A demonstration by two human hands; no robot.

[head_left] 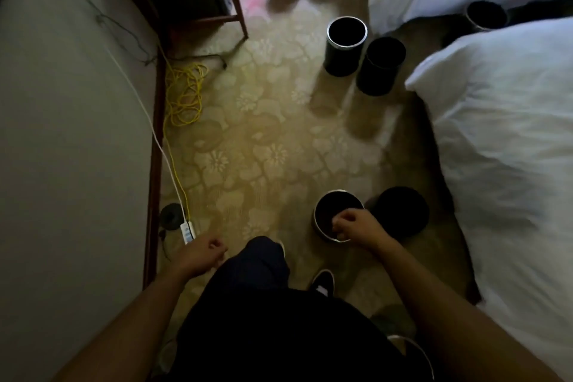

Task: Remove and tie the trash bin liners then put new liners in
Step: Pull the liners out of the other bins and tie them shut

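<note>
Now, step in hand: judged to be work at the near bin [339, 215], either lifting its liner out or seating a fresh one; the dark interior does not show which.
Near bin: upright on the carpet [248, 139], just ahead of the person's feet, with bare metal rim showing on its far and left sides.
Right hand [352, 223]: over the bin's near rim, fingers curled downward; whether they pinch liner film cannot be told.
Left hand [201, 253]: well apart from the bin, beside the leg, fingers loosely curled, nothing seen in it.
Lined bin [400, 211]: just beside the near bin on its right, close to the bed [496, 149]; black all over with no metal rim showing, so probably bagged over the rim.
Far bins [346, 45]: a pair standing together further along the carpet, with others beyond.
Technique: bring the left hand to the opposite rim, so both hands work the film evenly around the mouth.
Removal: gather the edge inward, then draw straight up; brace the rim if the bin rises with the film.
Fitting: push the bag down to the base, then fold its edge over the whole rim.
Hazard: yellow cable [183, 96] lies loose by the wall; keep the feet away from it.
</note>
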